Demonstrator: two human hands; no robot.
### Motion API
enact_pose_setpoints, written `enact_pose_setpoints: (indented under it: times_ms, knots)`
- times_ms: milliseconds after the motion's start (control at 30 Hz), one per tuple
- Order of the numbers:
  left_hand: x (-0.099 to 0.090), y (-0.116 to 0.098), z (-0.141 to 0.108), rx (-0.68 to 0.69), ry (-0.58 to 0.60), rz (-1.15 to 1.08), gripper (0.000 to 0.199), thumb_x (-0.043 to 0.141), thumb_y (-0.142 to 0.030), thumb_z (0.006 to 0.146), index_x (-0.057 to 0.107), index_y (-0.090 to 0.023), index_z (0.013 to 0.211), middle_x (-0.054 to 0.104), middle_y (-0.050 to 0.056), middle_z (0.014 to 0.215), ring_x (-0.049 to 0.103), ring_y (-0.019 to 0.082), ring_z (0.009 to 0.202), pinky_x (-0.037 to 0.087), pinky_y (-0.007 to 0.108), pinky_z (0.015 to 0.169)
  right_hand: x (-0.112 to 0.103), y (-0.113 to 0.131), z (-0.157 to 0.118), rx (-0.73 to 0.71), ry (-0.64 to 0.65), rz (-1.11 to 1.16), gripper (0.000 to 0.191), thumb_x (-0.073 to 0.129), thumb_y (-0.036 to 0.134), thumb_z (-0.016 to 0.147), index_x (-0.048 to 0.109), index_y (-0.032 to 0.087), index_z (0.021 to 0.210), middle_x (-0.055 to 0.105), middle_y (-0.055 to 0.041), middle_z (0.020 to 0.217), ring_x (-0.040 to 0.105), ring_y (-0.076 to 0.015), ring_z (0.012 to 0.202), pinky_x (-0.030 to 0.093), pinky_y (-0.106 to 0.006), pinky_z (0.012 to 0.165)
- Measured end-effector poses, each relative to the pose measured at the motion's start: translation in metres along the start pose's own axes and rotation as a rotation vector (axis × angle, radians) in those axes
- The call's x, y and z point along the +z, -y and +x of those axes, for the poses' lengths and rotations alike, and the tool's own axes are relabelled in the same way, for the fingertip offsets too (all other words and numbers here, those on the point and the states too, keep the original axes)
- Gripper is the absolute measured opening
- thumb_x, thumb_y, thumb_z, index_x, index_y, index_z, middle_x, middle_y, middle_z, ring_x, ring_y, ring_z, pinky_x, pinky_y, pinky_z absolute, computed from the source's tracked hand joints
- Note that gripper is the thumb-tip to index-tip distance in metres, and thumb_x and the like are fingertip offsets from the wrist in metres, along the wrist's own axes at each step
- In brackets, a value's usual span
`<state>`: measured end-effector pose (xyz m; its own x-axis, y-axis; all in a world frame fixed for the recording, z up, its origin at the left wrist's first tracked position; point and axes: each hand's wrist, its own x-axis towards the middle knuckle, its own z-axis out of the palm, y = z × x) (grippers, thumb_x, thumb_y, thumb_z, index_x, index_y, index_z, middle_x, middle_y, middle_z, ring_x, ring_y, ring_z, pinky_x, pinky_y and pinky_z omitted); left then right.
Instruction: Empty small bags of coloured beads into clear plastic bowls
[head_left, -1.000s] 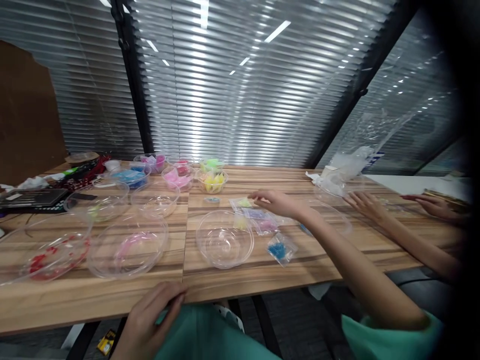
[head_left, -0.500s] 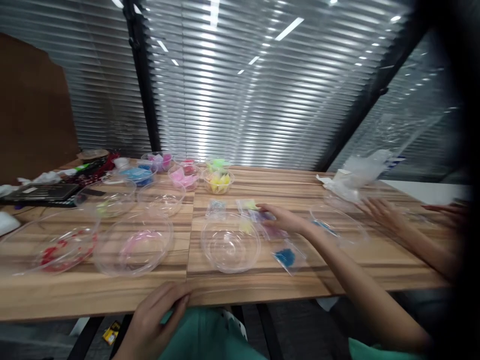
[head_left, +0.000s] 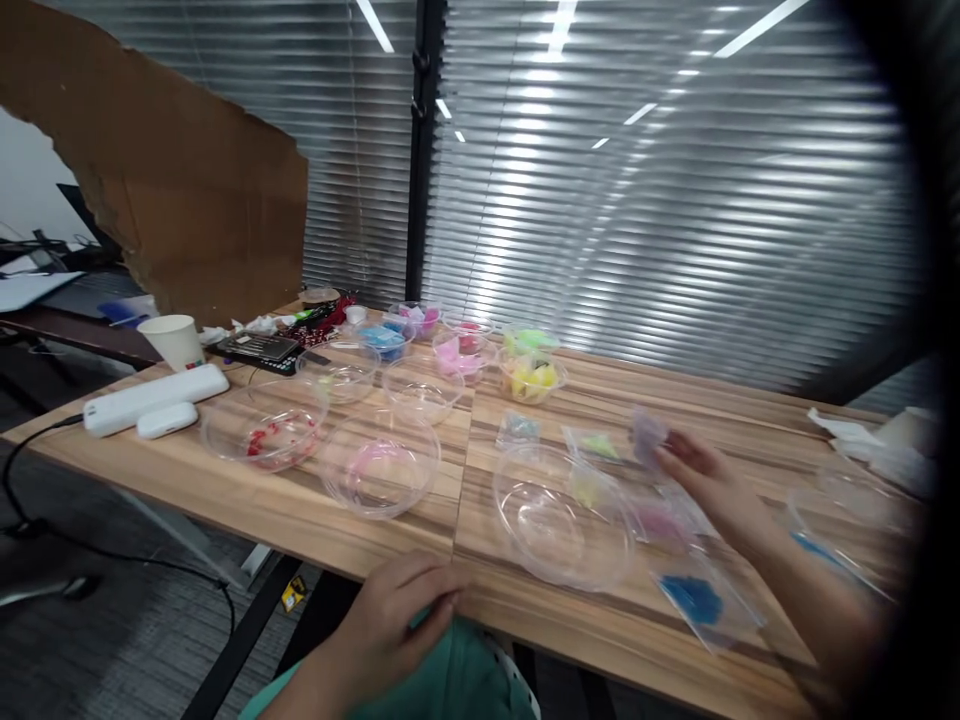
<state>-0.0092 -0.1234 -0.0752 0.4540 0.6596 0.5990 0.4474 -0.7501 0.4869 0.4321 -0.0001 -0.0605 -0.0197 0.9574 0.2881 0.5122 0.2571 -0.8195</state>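
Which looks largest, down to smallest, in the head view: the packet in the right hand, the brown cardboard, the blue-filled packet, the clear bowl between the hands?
1. Brown cardboard
2. Clear bowl
3. Blue-filled packet
4. Purplish packet in the right hand; blurred and partly covered, so its true size is unsure.

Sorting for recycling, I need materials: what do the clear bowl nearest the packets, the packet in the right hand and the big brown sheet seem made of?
Clear bowl: probably thin, glossy plastic; it is see-through with bright highlights.
Packet in the right hand: likely plastic film, being translucent; blur hides its finish.
Brown sheet: apparently matte cardboard, given its dull surface and ragged edge.
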Motion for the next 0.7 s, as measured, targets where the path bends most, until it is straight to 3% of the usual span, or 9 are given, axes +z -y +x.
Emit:
enact_pose_setpoints:
  times_ms: [67,133,267,600,700]
  knots:
    - [0.0,0.001,-0.001,0.006,-0.003,0.002,0.021,0.052,-0.015,0.098,0.064,-0.023,0.113,0.075,0.001,0.092,0.074,0.014,0.083,0.06,0.02,0.075,0.008,0.008,0.004,-0.015,-0.038,0.126,0.048,0.047,0.054,0.101,0.047,0.033,0.144,0.06,-0.0091,0.139,0.061,-0.028,0.124,0.047,-0.05,0.107]
    - [-0.001,0.004,-0.003,0.023,-0.008,0.003,0.021,0.053,-0.015,0.098,0.064,-0.023,0.114,0.076,0.002,0.094,0.075,0.015,0.084,0.061,0.02,0.076,0.018,0.014,0.01,-0.026,-0.05,0.203,0.049,0.053,0.049,0.101,0.05,0.022,0.142,0.06,-0.0128,0.136,0.062,-0.0272,0.119,0.049,-0.053,0.103]
    - [-0.002,0.012,-0.004,0.082,-0.025,0.01,0.02,0.054,-0.018,0.099,0.065,-0.021,0.115,0.077,0.003,0.096,0.076,0.014,0.086,0.061,0.018,0.079,0.039,0.02,0.025,-0.025,-0.113,0.214,0.041,0.056,0.042,0.101,0.055,0.019,0.134,0.059,-0.0116,0.132,0.063,-0.0246,0.111,0.055,-0.047,0.093]
    - [-0.005,0.02,0.003,0.206,-0.06,0.115,0.017,0.057,-0.03,0.101,0.068,-0.021,0.11,0.079,0.001,0.094,0.078,0.011,0.085,0.058,0.012,0.086,0.115,0.047,0.066,-0.145,0.122,-0.132,0.032,0.063,0.035,0.097,0.061,0.016,0.123,0.063,-0.0095,0.123,0.064,-0.0229,0.105,0.056,-0.044,0.089]
    - [-0.008,0.023,0.001,0.233,-0.066,0.14,0.02,0.056,-0.035,0.101,0.068,-0.021,0.109,0.08,0.002,0.093,0.079,0.012,0.082,0.058,0.012,0.085,0.12,0.05,0.069,-0.168,0.169,-0.226,0.031,0.063,0.036,0.097,0.062,0.016,0.122,0.063,-0.0094,0.123,0.064,-0.0229,0.106,0.055,-0.045,0.091]
